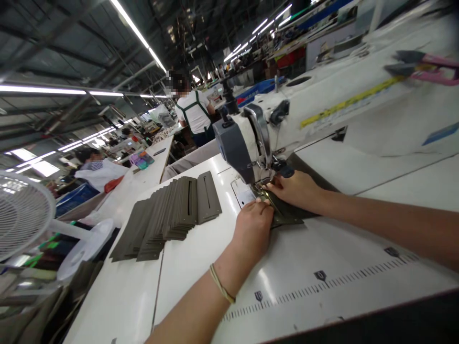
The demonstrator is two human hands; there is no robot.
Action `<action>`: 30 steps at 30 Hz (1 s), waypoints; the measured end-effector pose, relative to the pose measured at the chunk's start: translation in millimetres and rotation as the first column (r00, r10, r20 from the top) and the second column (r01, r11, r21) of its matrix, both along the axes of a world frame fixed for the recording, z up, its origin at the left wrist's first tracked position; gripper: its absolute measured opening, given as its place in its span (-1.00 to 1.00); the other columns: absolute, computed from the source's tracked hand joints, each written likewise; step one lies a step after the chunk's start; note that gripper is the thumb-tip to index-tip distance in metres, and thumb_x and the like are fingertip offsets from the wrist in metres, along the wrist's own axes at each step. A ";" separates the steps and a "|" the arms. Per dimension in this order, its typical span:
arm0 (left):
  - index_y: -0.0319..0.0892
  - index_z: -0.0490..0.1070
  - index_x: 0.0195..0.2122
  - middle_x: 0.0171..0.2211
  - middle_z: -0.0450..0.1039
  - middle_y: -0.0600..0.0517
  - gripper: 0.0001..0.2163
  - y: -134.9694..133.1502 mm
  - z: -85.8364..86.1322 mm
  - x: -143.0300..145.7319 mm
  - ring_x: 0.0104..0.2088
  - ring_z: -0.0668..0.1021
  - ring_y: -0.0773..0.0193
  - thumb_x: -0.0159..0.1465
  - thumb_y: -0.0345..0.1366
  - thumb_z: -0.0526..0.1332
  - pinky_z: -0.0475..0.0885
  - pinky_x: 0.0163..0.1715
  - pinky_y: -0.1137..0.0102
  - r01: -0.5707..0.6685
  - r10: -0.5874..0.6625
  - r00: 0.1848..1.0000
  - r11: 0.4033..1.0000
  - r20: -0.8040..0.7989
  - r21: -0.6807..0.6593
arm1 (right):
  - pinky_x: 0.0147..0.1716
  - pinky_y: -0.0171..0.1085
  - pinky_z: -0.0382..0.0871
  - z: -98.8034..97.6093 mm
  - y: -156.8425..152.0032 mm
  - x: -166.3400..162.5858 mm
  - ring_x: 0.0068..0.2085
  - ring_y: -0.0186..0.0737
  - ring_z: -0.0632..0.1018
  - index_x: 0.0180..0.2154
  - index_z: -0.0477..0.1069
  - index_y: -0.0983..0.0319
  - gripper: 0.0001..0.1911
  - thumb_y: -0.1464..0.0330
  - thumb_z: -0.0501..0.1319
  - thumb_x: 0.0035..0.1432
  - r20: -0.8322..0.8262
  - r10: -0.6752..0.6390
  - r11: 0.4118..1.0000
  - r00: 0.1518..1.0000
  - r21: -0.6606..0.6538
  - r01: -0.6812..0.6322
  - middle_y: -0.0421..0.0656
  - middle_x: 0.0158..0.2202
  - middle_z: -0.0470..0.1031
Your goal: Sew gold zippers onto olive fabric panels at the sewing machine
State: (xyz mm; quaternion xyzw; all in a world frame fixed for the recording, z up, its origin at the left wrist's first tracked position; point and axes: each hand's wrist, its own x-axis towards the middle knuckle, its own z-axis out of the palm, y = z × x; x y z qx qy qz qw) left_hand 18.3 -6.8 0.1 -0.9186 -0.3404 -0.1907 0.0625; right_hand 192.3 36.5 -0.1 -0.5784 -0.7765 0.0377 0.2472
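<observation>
Cut off left: white plastic fan [24, 215]. Fanned stack of olive-grey slotted pieces [167, 210] on white tabletop [193, 267]. Partly hiding, with left hand [254, 223] and right hand [296, 190], dark olive flat piece [289, 216] below grey-and-white sewing machine [236, 145]; can't tell either grip, fingertips unclear. Pink-handled scissors [430, 75] cropped right.

Dark olive panel [289, 216], thin and smooth-looking, lay mostly flat on the white tabletop [201, 277], partly under the sewing machine head [234, 148]. Near edge stuck out beside the left hand [253, 227]. Dark material also showed behind the right hand [297, 191]; same piece or another, couldn't tell.
</observation>
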 end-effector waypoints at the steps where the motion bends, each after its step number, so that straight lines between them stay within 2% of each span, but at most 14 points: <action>1: -0.27 0.43 -0.24 -0.22 0.51 -0.13 -0.86 -0.5 -0.5 0.4 -0.14 0.57 0.10 0.28 -0.56 0.11 0.54 -0.04 0.20 -0.010 0.010 1.000 1.000 -0.005 -0.003 | -0.16 -0.11 0.47 0.2 -7.7 4.2 -0.17 0.01 0.60 -0.22 0.54 0.31 -0.73 0.32 0.11 0.24 -0.003 0.057 0.998 0.998 0.024 -0.057 0.07 -0.24 0.58; 3: -0.28 0.43 -0.24 -0.23 0.49 -0.13 -0.87 -1.6 -1.4 1.0 -0.16 0.57 0.11 0.29 -0.54 0.12 0.55 -0.07 0.22 -0.034 0.034 0.999 0.999 -0.009 -0.020 | -0.02 -0.09 0.43 -1.9 -26.2 13.2 -0.03 -0.04 0.55 -0.12 0.53 0.26 -0.74 0.33 0.16 0.20 0.008 0.242 0.963 0.970 0.117 -0.241 0.02 -0.07 0.56; 4: -0.28 0.43 -0.23 -0.23 0.48 -0.13 -0.88 -2.3 -1.8 1.2 -0.18 0.57 0.12 0.29 -0.53 0.12 0.55 -0.09 0.23 -0.045 0.045 0.999 0.998 -0.007 -0.033 | 0.01 -0.04 0.42 -4.3 -35.6 17.2 0.01 -0.02 0.53 -0.07 0.51 0.26 -0.70 0.32 0.16 0.20 0.035 0.369 0.907 0.929 0.204 -0.368 0.03 -0.01 0.54; 6: -0.27 0.43 -0.21 -0.21 0.46 -0.12 -0.88 -4.0 -2.4 0.9 -0.20 0.56 0.13 0.30 -0.51 0.12 0.56 -0.12 0.23 -0.069 0.069 0.998 0.996 0.004 -0.059 | 0.00 0.02 0.44 -10.2 -51.0 22.1 0.01 0.01 0.53 0.02 0.47 0.33 -0.62 0.30 0.17 0.21 0.101 0.473 0.812 0.875 0.336 -0.477 0.08 0.01 0.52; 7: -0.26 0.43 -0.20 -0.21 0.46 -0.11 -0.87 -5.0 -2.7 0.5 -0.20 0.56 0.13 0.29 -0.50 0.13 0.57 -0.14 0.23 -0.080 0.081 0.997 0.994 0.011 -0.070 | -0.03 0.02 0.47 -13.0 -56.0 22.7 -0.01 0.01 0.54 0.02 0.46 0.37 -0.61 0.33 0.16 0.21 0.130 0.482 0.782 0.867 0.383 -0.492 0.09 -0.01 0.54; 9: -0.25 0.44 -0.18 -0.21 0.45 -0.10 -0.85 -6.8 -3.2 -0.5 -0.21 0.55 0.13 0.28 -0.51 0.12 0.57 -0.18 0.24 -0.100 0.102 0.994 0.991 0.024 -0.086 | -0.07 -0.06 0.51 -16.6 -60.7 20.3 -0.08 -0.05 0.57 -0.03 0.48 0.37 -0.66 0.46 0.10 0.19 0.160 0.456 0.762 0.876 0.439 -0.477 0.06 -0.09 0.58; 12: -0.25 0.44 -0.17 -0.22 0.44 -0.10 -0.81 -8.2 -3.4 -1.7 -0.23 0.55 0.14 0.26 -0.55 0.11 0.58 -0.21 0.26 -0.102 0.106 0.994 0.990 0.036 -0.093 | -0.14 -0.17 0.55 -15.7 -58.8 14.1 -0.18 -0.14 0.60 -0.16 0.53 0.35 -0.63 0.61 0.00 0.14 0.171 0.454 0.734 0.874 0.484 -0.476 0.02 -0.19 0.61; 18: -0.25 0.43 -0.18 -0.25 0.45 -0.09 -0.82 -5.1 0.8 -1.6 -0.26 0.55 0.16 0.28 -0.54 0.09 0.58 -0.23 0.26 -0.099 0.098 0.995 0.993 -0.013 -0.059 | -0.20 -0.19 0.56 -10.7 -53.4 11.0 -0.24 -0.15 0.60 -0.24 0.52 0.35 -0.65 0.63 -0.01 0.13 0.156 0.454 0.744 0.877 0.476 -0.469 0.01 -0.25 0.61; 25: -0.22 0.45 -0.18 -0.26 0.47 -0.07 -0.82 1.6 3.2 -3.4 -0.31 0.54 0.19 0.33 -0.50 0.06 0.56 -0.28 0.29 -0.136 0.135 0.990 0.991 -0.048 -0.003 | -0.15 -0.17 0.55 -9.2 -45.7 9.8 -0.22 -0.13 0.59 -0.25 0.51 0.35 -0.69 0.63 0.02 0.15 0.131 0.481 0.764 0.867 0.423 -0.487 -0.01 -0.27 0.59; 30: -0.21 0.47 -0.17 -0.24 0.45 -0.07 -0.80 8.0 4.0 -3.3 -0.29 0.54 0.15 0.25 -0.52 0.12 0.56 -0.26 0.27 -0.170 0.168 0.984 0.985 -0.060 -0.026 | -0.15 -0.17 0.56 -9.5 -38.8 7.7 -0.21 -0.13 0.60 -0.23 0.53 0.37 -0.69 0.63 0.04 0.14 0.114 0.454 0.785 0.883 0.417 -0.458 0.00 -0.23 0.60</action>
